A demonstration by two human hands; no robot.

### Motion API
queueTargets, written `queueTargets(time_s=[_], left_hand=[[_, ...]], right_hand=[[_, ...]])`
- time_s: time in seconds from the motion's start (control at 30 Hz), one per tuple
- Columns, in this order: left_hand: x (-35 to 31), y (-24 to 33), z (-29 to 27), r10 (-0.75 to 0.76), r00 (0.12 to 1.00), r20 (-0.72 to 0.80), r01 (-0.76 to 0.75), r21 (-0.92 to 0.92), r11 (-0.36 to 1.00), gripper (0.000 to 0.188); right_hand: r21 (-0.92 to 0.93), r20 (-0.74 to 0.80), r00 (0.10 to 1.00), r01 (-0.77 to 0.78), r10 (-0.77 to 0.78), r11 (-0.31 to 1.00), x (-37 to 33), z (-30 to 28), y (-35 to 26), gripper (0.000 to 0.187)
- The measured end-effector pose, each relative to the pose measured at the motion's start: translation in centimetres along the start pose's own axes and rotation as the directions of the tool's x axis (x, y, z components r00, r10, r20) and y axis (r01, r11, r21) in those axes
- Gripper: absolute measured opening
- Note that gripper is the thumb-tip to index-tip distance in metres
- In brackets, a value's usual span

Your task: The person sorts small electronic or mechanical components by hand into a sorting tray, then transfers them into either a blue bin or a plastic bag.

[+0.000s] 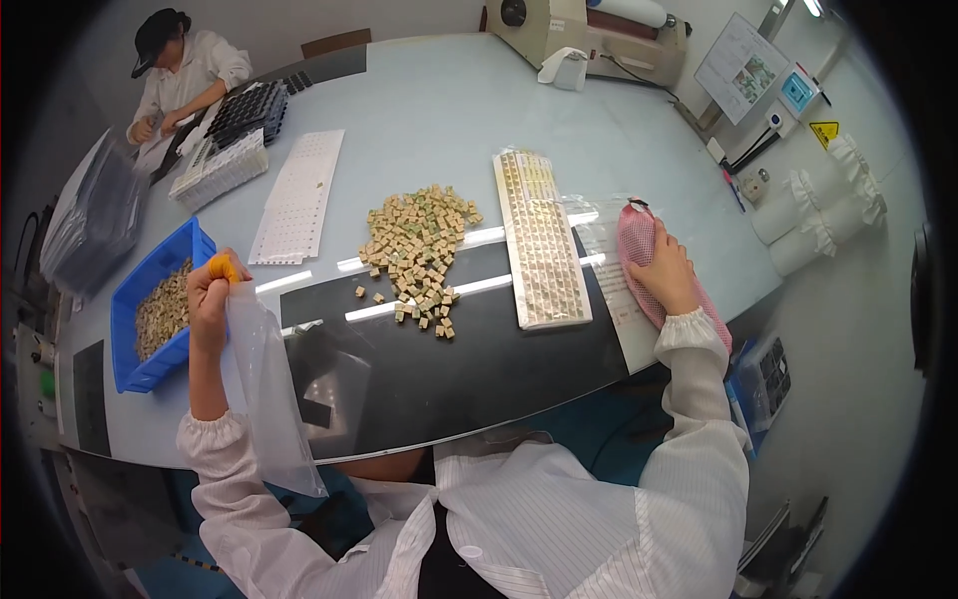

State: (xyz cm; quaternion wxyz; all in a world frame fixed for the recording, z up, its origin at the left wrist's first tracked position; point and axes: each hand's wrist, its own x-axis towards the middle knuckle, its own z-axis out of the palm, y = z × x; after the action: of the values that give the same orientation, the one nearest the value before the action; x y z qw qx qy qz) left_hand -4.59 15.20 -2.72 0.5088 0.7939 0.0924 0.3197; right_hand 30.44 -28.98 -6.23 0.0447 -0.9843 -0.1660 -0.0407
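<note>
My left hand (207,304) is closed on the top of a clear plastic bag (264,384), which hangs over the table's front edge. Something orange (228,268) shows at its fingers; I cannot tell what it is. Beside that hand stands a blue bin (123,344) holding many small tan pieces (165,309). On the right, my right hand (667,270) grips a pink mesh bag (639,235) lying on the table, thumb and fingers over its sides. Between my hands lie a loose heap of small wooden-looking cubes (419,240) and a long stack of printed strips in clear wrap (544,245).
A white perforated-looking sheet (299,195) lies left of the heap. Black trays (244,112) and a white stack (225,172) stand farther left, near a seated co-worker (190,75). A roller machine (599,35) occupies the back. Bagged sheets (95,215) stand at far left.
</note>
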Motion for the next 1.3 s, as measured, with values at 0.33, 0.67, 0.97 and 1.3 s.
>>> queueTargets(time_s=[0.33, 0.67, 0.97, 1.3], left_hand=[[0.2, -0.5, 1.6, 0.027, 0.999, 0.045, -0.033, 0.129, 0.991, 0.009], [-0.1, -3.0, 5.0, -0.044, 0.967, 0.251, -0.106, 0.553, 0.827, 0.003], [-1.5, -7.9, 4.7, -0.042, 0.997, 0.065, 0.003, 0.512, 0.859, 0.007], [-1.9, -8.8, 4.2, 0.031, 1.000, 0.005, -0.029, 0.547, 0.837, 0.009]], right_hand=[[0.060, -0.093, 0.995, 0.053, -0.047, 0.997, 11.6, 1.4, 11.6, 0.084], [0.451, -0.017, 0.733, 0.613, -0.680, 0.649, 3.2, 2.7, 0.6, 0.049], [0.397, 0.127, 0.752, 0.558, -0.646, 0.728, -2.7, 2.8, 3.8, 0.051], [0.789, 0.574, 0.367, -0.008, -0.732, 0.615, -10.0, -2.7, 9.6, 0.017]])
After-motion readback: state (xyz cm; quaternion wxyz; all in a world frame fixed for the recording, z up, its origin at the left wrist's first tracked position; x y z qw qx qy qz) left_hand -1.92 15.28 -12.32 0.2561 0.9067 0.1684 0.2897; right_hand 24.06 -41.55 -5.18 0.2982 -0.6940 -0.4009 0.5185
